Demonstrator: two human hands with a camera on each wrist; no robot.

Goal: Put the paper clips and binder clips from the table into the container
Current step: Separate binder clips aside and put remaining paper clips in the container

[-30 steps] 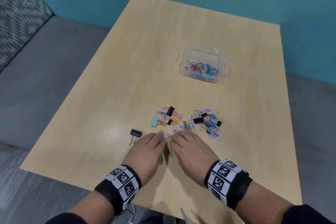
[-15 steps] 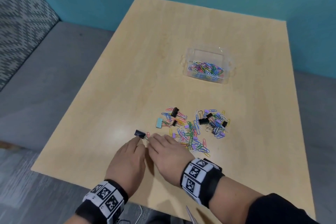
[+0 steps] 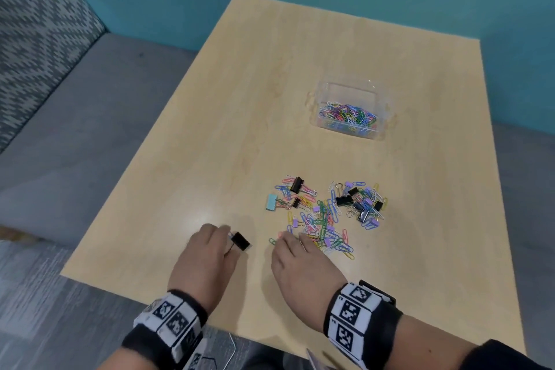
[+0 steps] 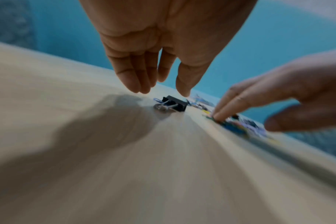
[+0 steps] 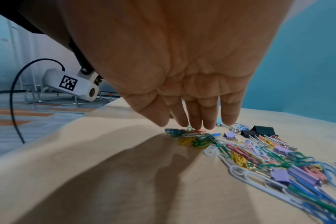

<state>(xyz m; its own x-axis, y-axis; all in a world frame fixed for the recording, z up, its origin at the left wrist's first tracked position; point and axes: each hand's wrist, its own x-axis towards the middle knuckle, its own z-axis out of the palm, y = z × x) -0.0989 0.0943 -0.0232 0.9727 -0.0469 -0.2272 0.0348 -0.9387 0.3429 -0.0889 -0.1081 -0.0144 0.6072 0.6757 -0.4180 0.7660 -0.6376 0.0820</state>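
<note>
A lone black binder clip (image 3: 241,241) (image 4: 173,103) lies flat on the wooden table (image 3: 270,99), left of the main heap. My left hand (image 3: 228,243) (image 4: 162,92) hovers right over it, thumb and fingers hanging straight down on either side, holding nothing. My right hand (image 3: 292,239) (image 5: 192,125) has straight fingers pressing on coloured paper clips (image 3: 322,230) (image 5: 240,153) at the heap's near-left edge. More black binder clips (image 3: 356,204) (image 5: 263,131) and small purple ones are mixed in. The clear container (image 3: 350,88) stands farther back with paper clips inside.
A light blue binder clip (image 3: 271,202) and two black ones (image 3: 295,185) lie at the heap's far left. The table's near edge runs just behind my wrists. A grey bench (image 3: 75,114) flanks the table's left side, and a teal wall stands behind.
Both hands slid left together from the heap's near edge to the lone black binder clip. They have since parted: the left stays at the clip, the right is back on the paper clips.
</note>
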